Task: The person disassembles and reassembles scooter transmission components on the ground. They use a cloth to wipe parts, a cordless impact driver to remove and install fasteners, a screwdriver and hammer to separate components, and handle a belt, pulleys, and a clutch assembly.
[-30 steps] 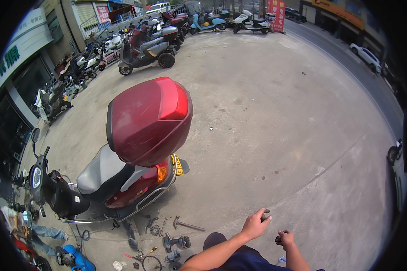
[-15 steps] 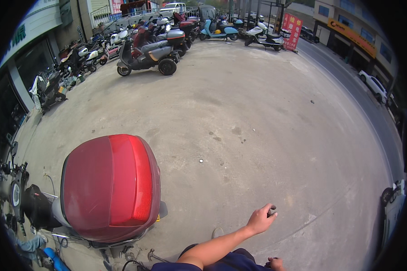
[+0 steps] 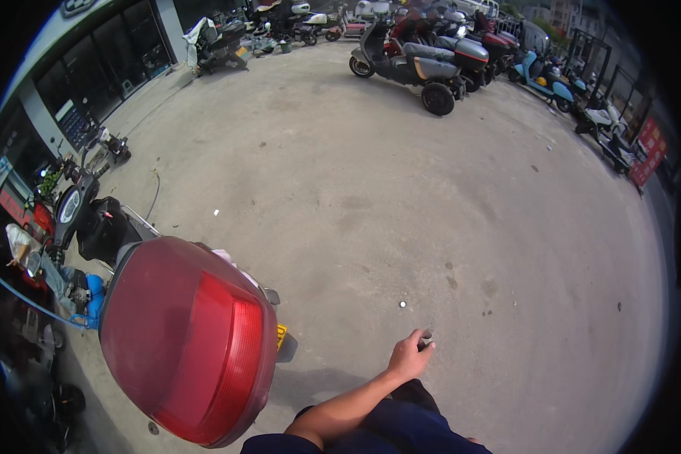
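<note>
Over stained concrete point(image 3: 340, 174) edged with scooters point(image 3: 424, 66), the left hand point(image 3: 411, 356) is curled; whether gripping, I cannot tell.

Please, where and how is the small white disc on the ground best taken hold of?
Probably by opposite edges of the disc, pinched from above: it looks small and round, lying uncovered on the ground. Its thickness I cannot tell.

- Bright, diffuse daylight covers the concrete ground point(image 3: 371, 181) around the red top box point(image 3: 181, 325).
- A soft shadow point(image 3: 314, 384) falls right of the box.
- Fisheye distortion bends the shopfront point(image 3: 102, 60) beyond the box.
- Clutter point(image 3: 45, 397) left of the box looks dim, blurred.
</note>
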Demonstrator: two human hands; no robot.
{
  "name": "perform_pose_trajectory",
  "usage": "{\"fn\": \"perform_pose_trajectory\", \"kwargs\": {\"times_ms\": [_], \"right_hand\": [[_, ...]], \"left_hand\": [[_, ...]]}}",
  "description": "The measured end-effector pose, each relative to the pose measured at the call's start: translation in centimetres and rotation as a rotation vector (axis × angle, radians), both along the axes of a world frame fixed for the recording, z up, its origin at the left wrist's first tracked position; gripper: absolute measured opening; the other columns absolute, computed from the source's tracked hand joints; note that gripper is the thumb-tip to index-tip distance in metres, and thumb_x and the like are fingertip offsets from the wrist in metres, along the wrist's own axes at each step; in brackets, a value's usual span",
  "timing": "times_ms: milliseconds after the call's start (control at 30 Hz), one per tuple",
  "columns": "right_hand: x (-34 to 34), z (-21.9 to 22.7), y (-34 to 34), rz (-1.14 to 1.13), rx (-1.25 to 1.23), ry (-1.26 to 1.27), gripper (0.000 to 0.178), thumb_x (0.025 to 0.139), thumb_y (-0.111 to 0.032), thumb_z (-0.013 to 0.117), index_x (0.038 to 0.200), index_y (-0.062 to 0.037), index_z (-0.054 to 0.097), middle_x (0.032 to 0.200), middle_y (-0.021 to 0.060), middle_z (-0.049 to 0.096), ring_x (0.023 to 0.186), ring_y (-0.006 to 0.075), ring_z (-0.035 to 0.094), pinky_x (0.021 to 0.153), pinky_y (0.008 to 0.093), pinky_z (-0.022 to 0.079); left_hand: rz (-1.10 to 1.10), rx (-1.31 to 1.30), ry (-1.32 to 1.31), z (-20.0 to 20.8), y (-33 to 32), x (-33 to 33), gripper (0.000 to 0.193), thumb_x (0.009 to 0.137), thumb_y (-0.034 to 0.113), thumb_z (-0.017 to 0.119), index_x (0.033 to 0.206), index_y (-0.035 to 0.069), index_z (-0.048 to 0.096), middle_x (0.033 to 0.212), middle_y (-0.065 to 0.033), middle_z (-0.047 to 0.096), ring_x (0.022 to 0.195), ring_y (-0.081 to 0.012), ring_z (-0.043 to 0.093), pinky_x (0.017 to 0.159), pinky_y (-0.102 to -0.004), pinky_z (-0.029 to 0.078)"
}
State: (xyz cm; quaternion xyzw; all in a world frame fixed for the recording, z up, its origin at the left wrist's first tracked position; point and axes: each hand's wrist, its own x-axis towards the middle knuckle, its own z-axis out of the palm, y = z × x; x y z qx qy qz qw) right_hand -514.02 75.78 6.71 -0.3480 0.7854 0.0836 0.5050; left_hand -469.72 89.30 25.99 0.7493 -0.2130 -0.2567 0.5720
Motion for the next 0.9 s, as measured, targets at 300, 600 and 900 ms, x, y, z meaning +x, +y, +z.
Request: {"fn": "perform_pose_trajectory", "kwargs": {"times_ms": [300,600,900], "right_hand": [[58.5,7.5,-34.6,0.778,-0.490,-0.474,0.019,0.100,-0.021,0.066,0.105,-0.0035,0.062,0.079,0.0064,0.066,0.064,0.0201,0.068,0.055,0.0368,0.055],[89.9,7.9,-28.5,1.471,-0.234,-0.470,0.023,0.097,-0.017,0.073,0.109,0.0011,0.067,0.087,0.0116,0.074,0.072,0.0212,0.075,0.057,0.0370,0.060],[99.6,-4.0,-37.1,0.992,0.144,0.084,0.026,0.099,-0.019,0.067,0.110,0.0032,0.058,0.074,0.0210,0.066,0.056,0.0373,0.068,0.048,0.0562,0.057]], "left_hand": [[0.674,0.012,0.030,-1.0,-4.0,18.6,0.027,0.095,0.020,0.075,0.115,0.002,0.068,0.082,-0.0143,0.074,0.072,-0.0246,0.071,0.070,-0.0376,0.056],[1.030,-0.006,0.075,-2.3,-3.9,46.4,0.030,0.094,0.021,0.077,0.116,0.002,0.070,0.085,-0.0129,0.074,0.075,-0.0220,0.071,0.072,-0.0368,0.056],[1.238,0.099,0.094,-3.4,-0.8,71.2,0.028,0.094,0.020,0.077,0.115,0.003,0.071,0.083,-0.0114,0.074,0.074,-0.0206,0.070,0.072,-0.0361,0.056]]}}
